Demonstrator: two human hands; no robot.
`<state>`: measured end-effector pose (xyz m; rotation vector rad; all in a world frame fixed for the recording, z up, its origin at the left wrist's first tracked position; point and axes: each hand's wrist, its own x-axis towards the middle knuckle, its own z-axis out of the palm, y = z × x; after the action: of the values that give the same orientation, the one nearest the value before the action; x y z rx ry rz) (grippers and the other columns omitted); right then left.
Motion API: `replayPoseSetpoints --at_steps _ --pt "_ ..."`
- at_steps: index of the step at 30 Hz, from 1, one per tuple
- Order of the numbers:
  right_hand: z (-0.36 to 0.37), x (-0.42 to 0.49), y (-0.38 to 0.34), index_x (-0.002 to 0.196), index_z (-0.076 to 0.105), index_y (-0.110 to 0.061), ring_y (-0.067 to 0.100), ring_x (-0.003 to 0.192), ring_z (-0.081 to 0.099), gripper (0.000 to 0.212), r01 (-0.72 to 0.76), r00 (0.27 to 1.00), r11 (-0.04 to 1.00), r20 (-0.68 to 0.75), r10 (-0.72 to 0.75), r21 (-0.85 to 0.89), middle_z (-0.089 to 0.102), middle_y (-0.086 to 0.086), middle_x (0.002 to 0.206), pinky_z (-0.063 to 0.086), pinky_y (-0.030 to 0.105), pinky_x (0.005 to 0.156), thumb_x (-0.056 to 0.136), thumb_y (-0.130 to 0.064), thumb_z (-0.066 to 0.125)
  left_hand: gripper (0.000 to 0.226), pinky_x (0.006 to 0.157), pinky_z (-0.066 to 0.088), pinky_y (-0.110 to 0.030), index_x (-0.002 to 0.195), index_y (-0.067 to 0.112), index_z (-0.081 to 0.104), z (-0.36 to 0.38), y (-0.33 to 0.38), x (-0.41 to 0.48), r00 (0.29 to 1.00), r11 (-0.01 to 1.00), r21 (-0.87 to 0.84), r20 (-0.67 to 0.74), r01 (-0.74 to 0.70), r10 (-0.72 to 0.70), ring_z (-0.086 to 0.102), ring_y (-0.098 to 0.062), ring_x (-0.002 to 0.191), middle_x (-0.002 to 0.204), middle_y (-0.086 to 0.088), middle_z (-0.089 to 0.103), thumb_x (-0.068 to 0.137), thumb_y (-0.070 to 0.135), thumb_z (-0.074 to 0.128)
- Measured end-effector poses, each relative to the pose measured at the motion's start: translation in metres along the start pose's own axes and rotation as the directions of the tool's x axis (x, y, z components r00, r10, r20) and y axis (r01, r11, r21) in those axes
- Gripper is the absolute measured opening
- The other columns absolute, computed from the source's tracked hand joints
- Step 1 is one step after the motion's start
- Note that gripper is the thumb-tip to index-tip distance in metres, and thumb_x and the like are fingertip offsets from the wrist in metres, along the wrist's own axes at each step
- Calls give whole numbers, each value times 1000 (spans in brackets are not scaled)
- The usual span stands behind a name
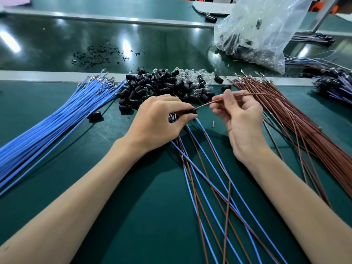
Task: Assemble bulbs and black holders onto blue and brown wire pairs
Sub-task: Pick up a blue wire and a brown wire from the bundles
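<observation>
Left hand point(158, 119) is pinching a black holder point(187, 112) mid-frame. Right hand point(242, 119), just to its right, pinches a brown wire point(207, 103). The wire slants up-right from the holder's opening, so I'd guess it gets pushed leftward in.

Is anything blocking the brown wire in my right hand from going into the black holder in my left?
Nothing visible: the brown wire runs clear from the right hand to the black holder in the left hand.
</observation>
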<state>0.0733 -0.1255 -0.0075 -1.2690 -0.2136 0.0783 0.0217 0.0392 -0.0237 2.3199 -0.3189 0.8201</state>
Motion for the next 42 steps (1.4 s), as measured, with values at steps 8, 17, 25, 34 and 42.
replayPoseSetpoints --at_steps 8,17,25,34,42 --pt "7 0 2 89 53 -7 11 57 64 16 -66 997 991 -43 72 112 68 2 72 51 18 55 101 -15 45 15 65 55 -37 93 8 75 2 4 -2 991 976 202 -83 -84 103 65 -24 74 84 -3 72 85 19 71" --pt "4 -3 4 81 63 -16 5 59 60 11 -26 999 989 39 32 -146 66 -5 71 46 19 56 92 -16 62 15 68 55 -36 98 7 74 2 6 -2 970 948 274 -131 -163 205 66 -25 78 90 -3 72 89 16 67" --pt "0 -2 3 73 60 -16 4 52 50 17 21 999 974 34 -14 -224 63 -8 59 44 17 53 87 -17 68 14 64 54 -39 98 6 74 3 6 -3 949 902 381 -148 -204 278 64 -26 76 89 -6 71 90 14 67" --pt "-2 -3 5 75 62 -17 7 59 57 16 39 996 996 87 -33 -75 70 -1 69 47 20 60 89 -8 65 14 66 54 -36 98 7 74 3 7 -3 956 924 345 -174 -166 237 65 -23 78 90 -4 71 90 16 67" --pt "3 -8 5 110 65 -17 4 92 62 36 120 980 850 197 -20 -512 68 -5 103 47 16 78 78 -26 79 15 66 55 -36 100 4 73 3 8 -3 962 952 263 -175 -159 209 67 -24 79 91 -7 70 89 12 66"
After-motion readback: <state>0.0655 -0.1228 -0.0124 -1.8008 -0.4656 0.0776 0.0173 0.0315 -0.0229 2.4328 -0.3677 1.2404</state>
